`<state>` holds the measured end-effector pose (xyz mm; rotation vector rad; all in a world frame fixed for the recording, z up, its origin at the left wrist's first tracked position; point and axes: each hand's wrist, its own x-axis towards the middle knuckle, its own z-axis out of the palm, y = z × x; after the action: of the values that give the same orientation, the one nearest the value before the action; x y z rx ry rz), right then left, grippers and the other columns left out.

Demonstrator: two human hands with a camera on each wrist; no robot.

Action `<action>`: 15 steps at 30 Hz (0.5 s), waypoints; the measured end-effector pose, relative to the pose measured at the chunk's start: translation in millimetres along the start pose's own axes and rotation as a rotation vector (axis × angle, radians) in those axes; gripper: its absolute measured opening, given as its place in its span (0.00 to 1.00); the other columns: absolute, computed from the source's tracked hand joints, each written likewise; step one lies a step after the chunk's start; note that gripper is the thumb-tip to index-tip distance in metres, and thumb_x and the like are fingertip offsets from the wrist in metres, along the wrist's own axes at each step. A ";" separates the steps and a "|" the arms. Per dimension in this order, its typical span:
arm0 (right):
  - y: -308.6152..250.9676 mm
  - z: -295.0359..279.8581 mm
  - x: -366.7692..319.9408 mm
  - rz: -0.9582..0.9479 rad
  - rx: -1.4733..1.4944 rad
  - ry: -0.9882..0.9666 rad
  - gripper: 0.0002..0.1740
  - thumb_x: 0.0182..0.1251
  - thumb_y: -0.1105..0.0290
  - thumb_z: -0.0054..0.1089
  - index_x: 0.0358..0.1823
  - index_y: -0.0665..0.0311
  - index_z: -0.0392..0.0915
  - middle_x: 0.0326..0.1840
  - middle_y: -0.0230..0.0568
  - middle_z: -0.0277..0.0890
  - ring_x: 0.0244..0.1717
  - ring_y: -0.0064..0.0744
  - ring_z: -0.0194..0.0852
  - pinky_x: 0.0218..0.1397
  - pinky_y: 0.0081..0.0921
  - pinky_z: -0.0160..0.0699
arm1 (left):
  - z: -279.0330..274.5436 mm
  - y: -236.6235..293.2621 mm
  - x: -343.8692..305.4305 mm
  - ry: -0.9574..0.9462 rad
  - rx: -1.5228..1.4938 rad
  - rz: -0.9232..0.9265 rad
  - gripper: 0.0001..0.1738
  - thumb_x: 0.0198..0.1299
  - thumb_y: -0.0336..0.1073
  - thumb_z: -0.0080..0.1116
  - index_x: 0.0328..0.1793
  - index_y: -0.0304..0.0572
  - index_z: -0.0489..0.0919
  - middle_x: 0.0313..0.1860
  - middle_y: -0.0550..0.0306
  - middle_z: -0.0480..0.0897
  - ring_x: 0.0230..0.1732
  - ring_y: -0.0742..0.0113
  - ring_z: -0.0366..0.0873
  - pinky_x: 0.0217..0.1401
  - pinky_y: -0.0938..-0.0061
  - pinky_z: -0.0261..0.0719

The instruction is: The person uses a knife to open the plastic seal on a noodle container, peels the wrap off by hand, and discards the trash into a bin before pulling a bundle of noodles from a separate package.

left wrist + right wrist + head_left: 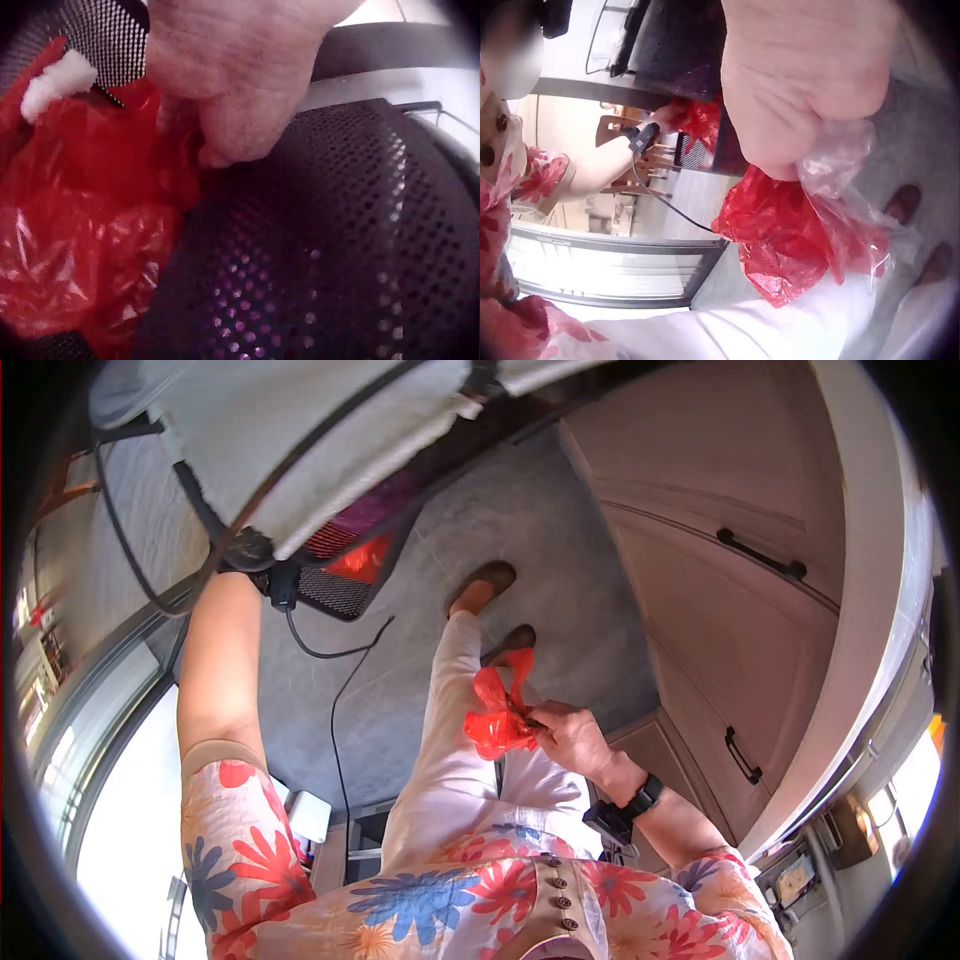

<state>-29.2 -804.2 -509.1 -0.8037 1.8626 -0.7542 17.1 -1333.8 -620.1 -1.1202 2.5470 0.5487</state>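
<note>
In the left wrist view, the left hand has its fingers curled into a red plastic bag beside dark perforated material; its fingertips are partly hidden. The head view hides this hand behind a pale panel, but shows red plastic in a black mesh basket. The right hand grips a crumpled red plastic bag in front of the legs. Clear plastic bunches at the right fingers in the right wrist view, with the red plastic hanging beside it.
Cabinets with dark handles stand on the right. A dark cable hangs from the left wrist. White scraps lie by the red bag. Grey floor surrounds the person's shoes. Chairs are in the background.
</note>
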 end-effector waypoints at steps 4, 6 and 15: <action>-2.6 -8.4 0.9 0.059 0.066 0.028 0.10 0.50 0.78 0.54 0.36 0.64 0.75 0.34 0.46 0.76 0.36 0.50 0.76 0.39 0.38 0.78 | -10.8 -4.0 -28.3 0.118 -0.092 -0.002 0.20 0.57 0.38 0.59 0.52 0.32 0.75 0.42 0.49 0.80 0.39 0.68 0.77 0.39 0.74 0.73; -3.0 -11.5 -0.5 0.110 0.149 0.055 0.12 0.49 0.79 0.54 0.38 0.63 0.76 0.37 0.48 0.75 0.38 0.53 0.75 0.41 0.38 0.78 | -24.9 -8.5 -52.0 0.200 -0.173 -0.007 0.21 0.57 0.38 0.59 0.54 0.32 0.74 0.44 0.49 0.80 0.42 0.69 0.76 0.43 0.75 0.73; 1.9 -32.5 -30.5 0.312 1.099 0.186 0.09 0.67 0.72 0.55 0.46 0.69 0.77 0.38 0.31 0.78 0.39 0.16 0.71 0.44 0.16 0.73 | -10.7 -20.2 -108.9 0.100 -0.818 -0.602 0.30 0.64 0.49 0.53 0.70 0.51 0.65 0.69 0.62 0.66 0.68 0.66 0.59 0.61 0.60 0.59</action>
<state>-48.8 -773.9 -482.9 0.2573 1.3443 -1.4538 101.6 -1282.1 -569.5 -2.0994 1.8762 1.4256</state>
